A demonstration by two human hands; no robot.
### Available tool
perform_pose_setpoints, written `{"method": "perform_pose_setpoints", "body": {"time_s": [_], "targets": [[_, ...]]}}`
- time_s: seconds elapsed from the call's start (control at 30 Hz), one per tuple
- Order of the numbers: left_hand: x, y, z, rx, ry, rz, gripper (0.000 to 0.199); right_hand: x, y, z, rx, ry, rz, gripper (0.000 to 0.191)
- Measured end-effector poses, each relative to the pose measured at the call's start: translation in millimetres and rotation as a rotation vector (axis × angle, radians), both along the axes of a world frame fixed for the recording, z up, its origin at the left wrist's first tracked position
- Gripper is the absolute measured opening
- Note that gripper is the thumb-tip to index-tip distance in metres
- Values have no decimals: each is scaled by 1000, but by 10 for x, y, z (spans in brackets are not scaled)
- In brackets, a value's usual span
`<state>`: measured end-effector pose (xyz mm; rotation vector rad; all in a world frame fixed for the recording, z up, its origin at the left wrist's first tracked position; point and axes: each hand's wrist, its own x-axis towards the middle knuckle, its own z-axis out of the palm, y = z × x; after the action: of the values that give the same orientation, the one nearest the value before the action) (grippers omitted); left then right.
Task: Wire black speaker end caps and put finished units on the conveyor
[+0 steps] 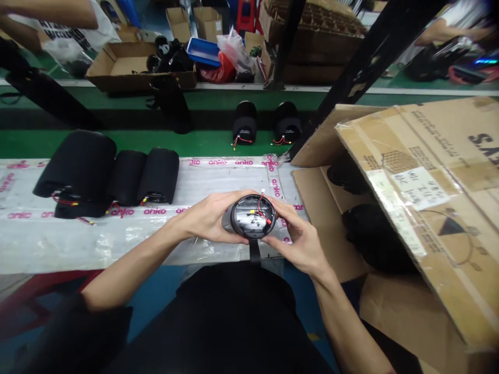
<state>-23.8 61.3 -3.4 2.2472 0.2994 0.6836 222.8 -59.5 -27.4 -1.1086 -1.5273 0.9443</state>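
Between my two hands is a round black cylindrical housing (253, 228), its open end turned up toward me. Red and black wires with small yellow, red and white connectors stick out of that end. My left hand (212, 218) wraps its left side, fingers along the far rim and thumb at the near side. My right hand (298, 236) grips the right side of the rim. A black strap (254, 252) hangs from the near edge. The housing's lower part is hidden.
Several similar black cylinders (80, 166) with wires lie at left on the white covered table (210, 179). Two more (245, 122) stand on the green surface (210, 137) beyond. A large open cardboard box (440, 208) crowds the right side. Behind are a carton (120, 62) and a blue tray (203, 51).
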Motion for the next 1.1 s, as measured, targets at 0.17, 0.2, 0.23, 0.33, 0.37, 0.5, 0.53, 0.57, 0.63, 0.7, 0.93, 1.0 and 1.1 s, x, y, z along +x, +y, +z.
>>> {"method": "perform_pose_setpoints", "body": {"time_s": [0.17,0.2,0.23,0.33,0.37,0.5,0.53,0.57,0.63,0.7,0.93,1.0,1.1], "targets": [[-9,-64,-52,-23,1,20,105,-237,-120,28,-115,168,-143,59],[-16,-76,-56,-38,10,24,105,-308,-138,19,-125,203,-200,56],[-25,-84,-59,-56,20,25,105,-376,-152,8,-130,237,-240,54],[-57,-78,-75,-94,34,28,106,-524,-166,-15,-139,332,-284,53],[-65,-74,-87,-106,39,32,107,-549,-165,-20,-145,356,-294,52],[-1,-177,-197,-280,-32,35,101,-568,-162,-30,-160,389,-298,53],[54,-244,-242,-361,-99,60,94,-567,-165,-32,-160,382,-293,53],[125,-325,-291,-439,-188,114,87,-567,-169,-33,-160,367,-287,53],[300,-493,-392,-556,-387,303,71,-578,-177,-32,-158,317,-281,54],[476,-624,-478,-586,-553,482,64,-597,-182,-20,-147,266,-289,54],[530,-689,-462,-545,-546,524,60,-388,-220,10,-105,136,-164,55],[369,-656,-328,-533,-425,441,61,-205,-231,-44,-127,99,-50,61],[110,-452,-13,-457,-106,272,64,20,-220,-206,-170,24,58,90]]}}
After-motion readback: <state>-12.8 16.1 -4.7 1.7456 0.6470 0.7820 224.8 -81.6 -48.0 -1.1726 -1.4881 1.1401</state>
